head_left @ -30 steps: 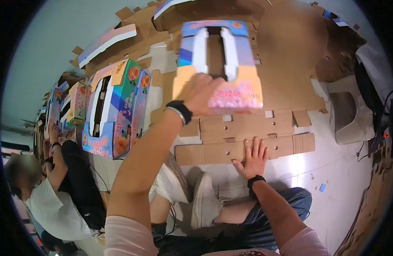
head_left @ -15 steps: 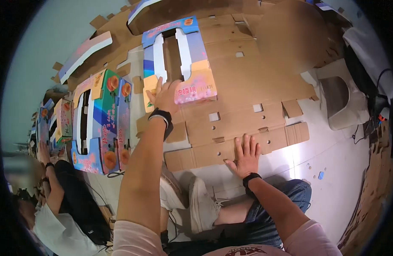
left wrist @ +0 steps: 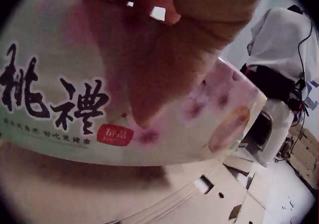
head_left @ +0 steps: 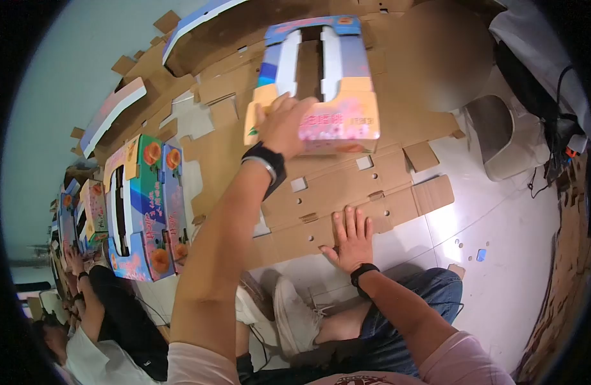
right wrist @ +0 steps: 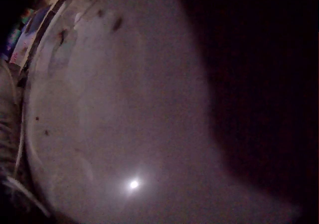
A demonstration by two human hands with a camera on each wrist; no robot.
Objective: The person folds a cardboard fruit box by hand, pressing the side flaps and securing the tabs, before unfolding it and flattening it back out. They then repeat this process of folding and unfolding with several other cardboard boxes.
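Observation:
A colourful fruit box [head_left: 340, 122] with a long slot in its top is over flat brown cardboard [head_left: 404, 131] in the head view. My left hand [head_left: 286, 125] grips its near side, fingers over the top edge. In the left wrist view, the thumb of that hand [left wrist: 169, 59] lies across the printed side of the box [left wrist: 55, 99], with shadow on the cardboard [left wrist: 75, 189] below. My right hand [head_left: 354, 249] rests flat, fingers spread, on the near cardboard strip. The right wrist view shows pale floor [right wrist: 124, 109] and a dark area; its fingers are not visible.
Several printed boxes [head_left: 151, 205] stand at the left, near another seated person [head_left: 103, 350]. A grey plastic stool [head_left: 520, 141] and cables are at the right. More cardboard [head_left: 212, 38] lies at the back. My shoes [head_left: 292, 314] are close to the cardboard's near edge.
The gripped box went left over the cardboard, then back right. My left hand shifted on it, from fingers spread on top to a grip. My right hand stayed on the strip; the head view turned.

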